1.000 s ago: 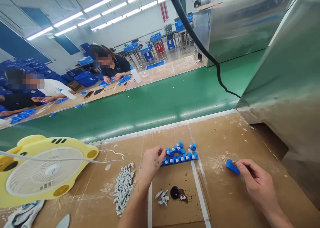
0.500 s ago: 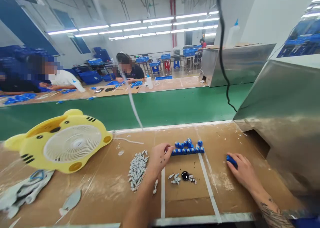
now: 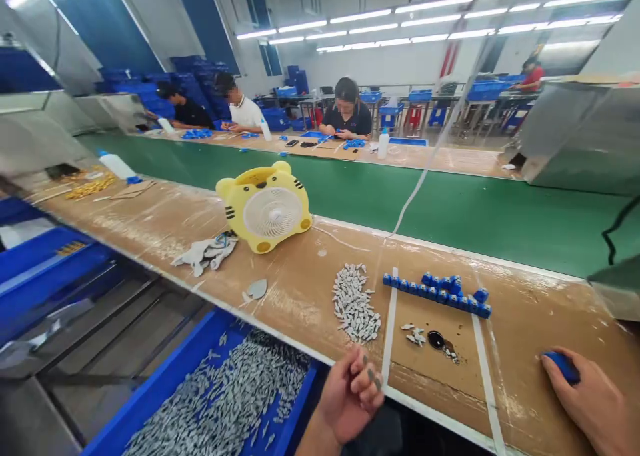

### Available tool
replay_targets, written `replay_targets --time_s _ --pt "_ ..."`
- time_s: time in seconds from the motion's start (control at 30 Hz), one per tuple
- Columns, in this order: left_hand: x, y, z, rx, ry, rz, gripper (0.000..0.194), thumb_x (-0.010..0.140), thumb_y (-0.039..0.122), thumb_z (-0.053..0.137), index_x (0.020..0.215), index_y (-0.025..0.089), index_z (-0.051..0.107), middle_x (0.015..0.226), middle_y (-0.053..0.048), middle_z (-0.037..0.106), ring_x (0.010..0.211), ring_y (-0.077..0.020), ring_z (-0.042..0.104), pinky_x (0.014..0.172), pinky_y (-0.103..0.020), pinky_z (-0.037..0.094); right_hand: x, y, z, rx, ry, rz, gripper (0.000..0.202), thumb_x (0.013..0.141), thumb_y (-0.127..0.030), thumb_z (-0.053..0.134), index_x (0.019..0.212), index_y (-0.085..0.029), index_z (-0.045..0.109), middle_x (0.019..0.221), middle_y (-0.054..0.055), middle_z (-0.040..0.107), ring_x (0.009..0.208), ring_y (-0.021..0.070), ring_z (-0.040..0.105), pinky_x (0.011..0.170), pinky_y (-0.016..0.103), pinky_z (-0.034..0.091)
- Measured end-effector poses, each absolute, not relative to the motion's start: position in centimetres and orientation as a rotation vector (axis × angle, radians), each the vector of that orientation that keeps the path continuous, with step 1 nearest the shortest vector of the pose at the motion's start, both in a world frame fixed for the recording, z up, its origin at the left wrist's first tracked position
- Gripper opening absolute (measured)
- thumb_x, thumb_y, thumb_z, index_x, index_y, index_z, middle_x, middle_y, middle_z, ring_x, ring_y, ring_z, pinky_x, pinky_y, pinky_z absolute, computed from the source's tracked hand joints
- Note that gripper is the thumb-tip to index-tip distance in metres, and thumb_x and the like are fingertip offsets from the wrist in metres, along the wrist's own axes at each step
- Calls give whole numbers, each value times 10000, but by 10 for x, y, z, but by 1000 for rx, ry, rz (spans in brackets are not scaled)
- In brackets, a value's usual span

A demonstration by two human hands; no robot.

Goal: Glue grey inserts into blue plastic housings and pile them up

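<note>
My left hand [image 3: 353, 393] is raised over the table's front edge, palm turned up and fingers curled in; nothing shows in them. Grey marks are on the fingers. My right hand [image 3: 590, 396] rests at the table's right side, wrapped round a rounded blue piece [image 3: 563, 366] whose far side is covered. Between the hands, a row of small blue parts [image 3: 435, 293] crosses two white tape strips, with several more behind it. A heap of small grey parts [image 3: 355, 303] lies left of the row. Nearer me are a few grey parts [image 3: 415, 336] and a round black dish [image 3: 436, 339].
A blue bin [image 3: 185, 369] of grey parts stands below the table's edge. A yellow fan [image 3: 243, 223], white gloves [image 3: 207, 253] and a flat grey oval piece [image 3: 257, 289] lie to the left. Beyond the green belt [image 3: 345, 183], several people sit at another bench.
My left hand has left the row of blue parts and come back to the table's front edge. The view has swung left, bringing the bin into sight. My right hand keeps the blue piece.
</note>
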State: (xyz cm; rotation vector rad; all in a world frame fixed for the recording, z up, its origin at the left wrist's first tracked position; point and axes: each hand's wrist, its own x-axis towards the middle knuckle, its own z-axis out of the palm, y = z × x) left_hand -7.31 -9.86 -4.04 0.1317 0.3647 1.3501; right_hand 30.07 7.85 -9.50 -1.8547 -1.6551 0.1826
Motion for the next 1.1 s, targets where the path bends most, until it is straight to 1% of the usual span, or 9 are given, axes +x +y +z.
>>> replay_targets --time_s 0.17,0.27,0.33,0.43,0.47,0.53,0.63,0.83,1.1 --pt "-41 -96 -18 212 34 1219 568 937 433 684 583 208 301 407 82 290 363 -85 190 419 -207 218 282 66 -59 -1918 -1436 250 441 594 -675 549 755 -269 601 747 140 639 755 389 636 754 556 510" --pt "-31 -91 -13 248 33 1146 558 957 448 636 583 208 299 386 84 278 338 -94 207 421 -199 251 256 41 -36 -1777 -1189 490 450 615 -682 668 737 -249 660 732 107 683 694 312 626 687 462 510" --pt "-23 -86 -11 242 64 1087 585 941 465 650 565 206 284 365 88 255 326 -93 205 416 -195 253 231 21 -21 -1546 -1171 739 460 612 -698 768 646 -248 678 608 70 652 596 261 595 615 408 489" --pt "-10 -80 -9 234 59 999 667 940 510 631 483 198 259 305 75 229 302 -88 221 417 -206 241 193 -9 1 -957 -1286 1228 500 790 -707 700 568 -260 687 422 2 511 464 196 516 665 425 523" --pt "-5 -78 -8 245 58 976 698 942 535 612 445 198 255 286 67 225 293 -85 224 426 -215 241 183 -16 8 -840 -1327 1357 506 862 -680 652 578 -262 696 418 -5 501 463 187 512 695 431 527" --pt "3 -75 -6 285 95 925 751 928 599 585 374 204 264 262 52 230 281 -80 228 450 -239 258 167 -26 19 -745 -1401 1486 455 902 -621 652 631 -261 719 485 11 557 524 196 552 693 415 527" --pt "13 -72 -6 357 261 894 769 874 663 617 330 206 321 267 36 273 289 -68 261 487 -262 306 160 -31 27 -681 -1441 1545 365 923 -560 663 733 -254 718 600 32 622 652 218 610 691 384 526" --pt "26 -68 -12 387 315 1012 672 969 583 551 455 191 368 335 42 345 296 -64 314 429 -214 317 173 -33 23 -449 -1358 1508 477 980 -560 556 651 -222 483 550 -57 434 508 115 471 829 349 518" --pt "33 -57 -11 347 321 935 640 995 526 555 483 166 421 372 46 380 284 -50 314 376 -181 314 179 -28 18 -402 -1520 1296 435 1047 -441 446 665 -232 441 546 -53 395 496 116 456 823 317 549"
